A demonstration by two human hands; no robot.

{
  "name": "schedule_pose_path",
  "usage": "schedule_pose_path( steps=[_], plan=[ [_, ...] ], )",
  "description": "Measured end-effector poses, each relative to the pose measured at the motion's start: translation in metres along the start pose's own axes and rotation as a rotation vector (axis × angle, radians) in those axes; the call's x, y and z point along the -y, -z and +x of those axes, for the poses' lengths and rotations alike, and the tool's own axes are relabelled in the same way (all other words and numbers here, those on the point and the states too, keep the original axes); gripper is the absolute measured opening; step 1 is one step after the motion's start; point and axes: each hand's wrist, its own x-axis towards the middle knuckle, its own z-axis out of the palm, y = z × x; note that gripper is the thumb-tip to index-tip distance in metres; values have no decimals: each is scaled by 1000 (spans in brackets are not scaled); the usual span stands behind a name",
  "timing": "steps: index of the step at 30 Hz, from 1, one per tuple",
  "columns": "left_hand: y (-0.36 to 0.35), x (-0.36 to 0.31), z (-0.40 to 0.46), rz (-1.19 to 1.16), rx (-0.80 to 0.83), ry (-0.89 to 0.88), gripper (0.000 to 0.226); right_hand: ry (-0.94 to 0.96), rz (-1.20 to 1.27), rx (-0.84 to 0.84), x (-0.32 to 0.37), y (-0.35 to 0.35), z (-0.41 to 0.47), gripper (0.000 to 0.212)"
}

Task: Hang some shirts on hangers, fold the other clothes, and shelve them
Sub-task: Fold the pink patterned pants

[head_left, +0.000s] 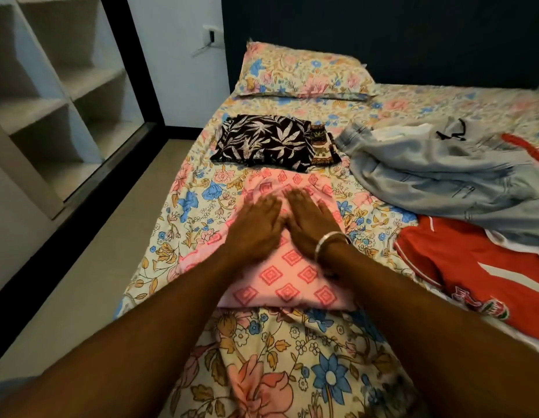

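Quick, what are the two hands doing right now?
Left hand: open, fingers flat, pressing on the pink cloth.
Right hand: open, fingers flat, pressing on the same pink cloth.

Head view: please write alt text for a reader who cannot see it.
Left hand and right hand press flat on a pink patterned garment on a floral bed. Beyond lies a folded black leaf-print garment; right, pale jeans and a red shirt.
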Motion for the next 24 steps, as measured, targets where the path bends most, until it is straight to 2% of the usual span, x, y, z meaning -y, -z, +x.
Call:
schedule_pose_path(
  steps=[4, 6, 8, 9, 11, 14, 17, 20, 22, 24],
  plan=[
    [-7, 18, 25, 53, -42, 120, 59, -190, -44, 50, -31, 6, 21, 65],
    [-4, 9, 24, 75, -158, 95, 58, -271, -28, -1, -32, 10, 25, 68],
    [-1, 4, 27, 109, -280, 8, 57, -237, -19, -44, -22, 10, 31, 67],
    [-1, 5, 31, 127, -269, -34, 58, -178, -31, -13, -16, 6, 33, 66],
    [-5, 14, 37, 128, -130, -10, 59, -94, -68, 73, -11, 0, 33, 65],
    [-12, 26, 45, 137, -41, 44, 61, -137, -69, 70, -30, 2, 30, 70],
    [-7, 21, 40, 181, -22, 36, 66, -214, -66, 96, -43, 12, 16, 73],
    [2, 2, 7, 106, -58, 17, 68, -277, -88, 68, -34, 26, -2, 72],
    [6, -19, -38, -34, -95, 1, 64, -207, -27, 0, -9, 34, -24, 69],
    [6, -34, -87, -120, -76, 13, 59, -77, 152, 54, 30, 34, -54, 67]
  ],
)
